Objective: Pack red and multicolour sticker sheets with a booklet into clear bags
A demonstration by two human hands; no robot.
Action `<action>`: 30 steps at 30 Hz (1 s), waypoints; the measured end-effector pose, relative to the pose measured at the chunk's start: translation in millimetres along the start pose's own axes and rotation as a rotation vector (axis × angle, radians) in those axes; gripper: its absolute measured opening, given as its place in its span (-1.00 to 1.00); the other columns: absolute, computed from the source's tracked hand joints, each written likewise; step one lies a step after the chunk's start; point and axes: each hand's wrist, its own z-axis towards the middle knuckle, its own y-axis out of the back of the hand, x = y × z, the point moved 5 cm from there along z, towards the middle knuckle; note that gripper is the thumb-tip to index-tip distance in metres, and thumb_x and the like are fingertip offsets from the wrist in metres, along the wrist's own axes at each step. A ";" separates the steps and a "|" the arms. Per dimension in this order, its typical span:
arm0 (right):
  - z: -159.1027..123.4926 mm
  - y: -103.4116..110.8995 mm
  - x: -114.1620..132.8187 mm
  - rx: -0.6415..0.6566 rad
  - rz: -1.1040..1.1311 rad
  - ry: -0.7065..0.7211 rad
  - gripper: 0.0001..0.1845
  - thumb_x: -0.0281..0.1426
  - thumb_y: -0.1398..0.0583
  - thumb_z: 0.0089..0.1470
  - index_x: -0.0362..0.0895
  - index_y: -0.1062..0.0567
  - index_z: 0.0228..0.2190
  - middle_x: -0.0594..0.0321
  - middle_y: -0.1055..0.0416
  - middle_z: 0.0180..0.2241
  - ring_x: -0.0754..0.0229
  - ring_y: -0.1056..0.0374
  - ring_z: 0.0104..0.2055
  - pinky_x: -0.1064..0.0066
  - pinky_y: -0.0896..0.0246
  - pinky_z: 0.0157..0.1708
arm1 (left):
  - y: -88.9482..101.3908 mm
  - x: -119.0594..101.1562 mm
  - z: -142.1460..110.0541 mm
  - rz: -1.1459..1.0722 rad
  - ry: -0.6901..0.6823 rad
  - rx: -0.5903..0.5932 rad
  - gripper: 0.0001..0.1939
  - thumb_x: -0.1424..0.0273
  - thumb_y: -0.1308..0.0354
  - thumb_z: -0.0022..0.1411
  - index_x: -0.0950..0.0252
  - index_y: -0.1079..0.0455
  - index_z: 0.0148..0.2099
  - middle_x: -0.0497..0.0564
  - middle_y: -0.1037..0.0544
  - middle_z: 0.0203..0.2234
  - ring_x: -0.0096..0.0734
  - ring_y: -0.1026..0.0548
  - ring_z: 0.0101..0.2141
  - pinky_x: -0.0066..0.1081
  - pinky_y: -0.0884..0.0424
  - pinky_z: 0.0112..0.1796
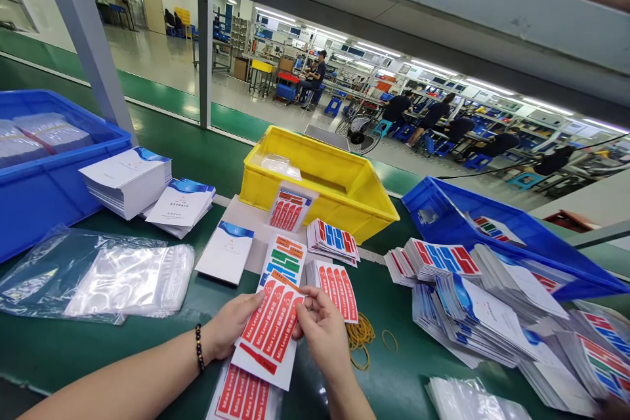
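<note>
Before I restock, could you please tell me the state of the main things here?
Left hand, holding sticker sheet
Right hand, holding same sheet
Sticker sheet, held printed side up
Yellow bin, open, partly filled
Left blue bin, open, holding packs
Right blue bin, open
Booklets, closed, stacked
Rubber bands, loose, one apart

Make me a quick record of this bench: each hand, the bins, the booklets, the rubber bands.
Left hand: pinching the left edge of a red label sheet
Right hand: fingers at the sheet's right edge
Label text: "Max Level", "Min Level"
Yellow bin: beyond the hands
Blue bins: one left, one right
White-and-blue booklets: stacks at both sides
Rubber bands: loose, right of the right hand
</note>
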 end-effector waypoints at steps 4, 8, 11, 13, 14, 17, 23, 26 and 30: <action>1.1 2.6 0.6 -0.022 -0.025 0.006 -0.62 -0.18 -0.23 -0.10 -0.15 -0.30 -0.31 0.41 -0.27 -0.59 0.39 -0.22 -0.72 0.56 -0.08 -0.73 | 5.1 2.0 1.9 -0.019 0.002 -0.050 -0.55 0.11 -0.12 0.10 0.47 -0.46 -0.26 0.16 -0.57 -0.45 -0.31 -0.52 -0.42 -0.38 -0.40 -0.31; 1.5 3.3 -1.8 -0.025 -0.059 0.000 -0.63 -0.17 -0.21 -0.10 -0.14 -0.30 -0.31 0.41 -0.24 -0.57 0.38 -0.21 -0.70 0.54 -0.08 -0.72 | 6.9 3.3 1.6 -0.015 -0.006 -0.100 -0.53 0.08 -0.16 0.05 0.45 -0.45 -0.24 0.13 -0.57 -0.45 -0.33 -0.51 -0.43 -0.38 -0.39 -0.32; 1.3 3.3 -2.2 -0.023 -0.116 -0.004 -0.65 -0.18 -0.20 -0.09 -0.14 -0.32 -0.30 0.41 -0.22 -0.57 0.37 -0.17 -0.69 0.52 -0.08 -0.71 | 4.5 3.7 1.2 0.052 -0.026 -0.051 -0.56 0.11 -0.17 0.05 0.45 -0.45 -0.30 0.11 -0.55 -0.48 -0.41 -0.48 -0.47 -0.44 -0.36 -0.37; 1.7 5.1 1.4 -0.037 -0.201 0.038 -0.69 -0.22 -0.19 -0.07 -0.13 -0.35 -0.29 0.41 -0.20 -0.58 0.35 -0.15 -0.65 0.51 -0.09 -0.67 | 3.2 4.5 0.9 0.086 -0.028 -0.017 -0.58 0.12 -0.18 0.05 0.45 -0.44 -0.32 0.10 -0.55 -0.47 -0.42 -0.47 -0.47 -0.44 -0.36 -0.37; 2.0 6.9 4.3 -0.056 -0.255 0.075 -0.71 -0.24 -0.20 -0.06 -0.13 -0.36 -0.28 0.40 -0.20 -0.57 0.34 -0.14 -0.63 0.50 -0.10 -0.64 | 3.0 4.9 0.8 0.092 -0.025 -0.009 -0.58 0.12 -0.18 0.05 0.45 -0.44 -0.32 0.10 -0.54 -0.47 -0.41 -0.47 -0.46 -0.43 -0.36 -0.35; 3.3 12.8 14.2 -0.121 -0.412 0.197 -0.73 -0.28 -0.22 -0.08 -0.11 -0.42 -0.29 0.33 -0.22 -0.50 0.29 -0.15 -0.54 0.43 -0.15 -0.52 | 3.5 5.7 0.3 0.084 -0.007 -0.014 -0.58 0.11 -0.19 0.03 0.43 -0.42 -0.32 0.10 -0.54 -0.46 -0.39 -0.48 -0.44 -0.40 -0.36 -0.32; 4.3 9.6 22.6 -0.026 -0.504 0.305 -0.86 -0.29 -0.17 -0.01 -0.11 -0.43 -0.41 0.21 -0.32 -0.35 0.20 -0.23 -0.39 0.38 -0.17 -0.39 | 2.2 5.2 -1.1 0.106 0.043 -0.040 -0.53 0.05 -0.20 -0.02 0.43 -0.43 -0.34 0.06 -0.53 -0.52 -0.42 -0.46 -0.48 -0.42 -0.34 -0.34; 3.7 6.8 23.2 0.016 -0.487 0.323 -0.88 -0.31 -0.17 -0.02 -0.10 -0.41 -0.43 0.22 -0.33 -0.37 0.14 -0.26 -0.31 0.35 -0.17 -0.30 | 1.4 6.7 -1.1 0.142 0.062 -0.019 -0.50 0.02 -0.19 -0.04 0.44 -0.42 -0.36 0.04 -0.51 -0.53 -0.42 -0.45 -0.49 -0.41 -0.33 -0.34; 3.8 5.9 19.1 0.056 -0.430 0.263 -0.86 -0.30 -0.19 -0.05 -0.11 -0.43 -0.41 0.22 -0.37 -0.37 0.12 -0.31 -0.28 0.33 -0.20 -0.25 | 2.7 10.8 -1.1 0.178 0.091 -0.011 -0.50 0.01 -0.18 -0.04 0.43 -0.40 -0.34 0.03 -0.50 -0.52 -0.42 -0.44 -0.50 -0.39 -0.34 -0.33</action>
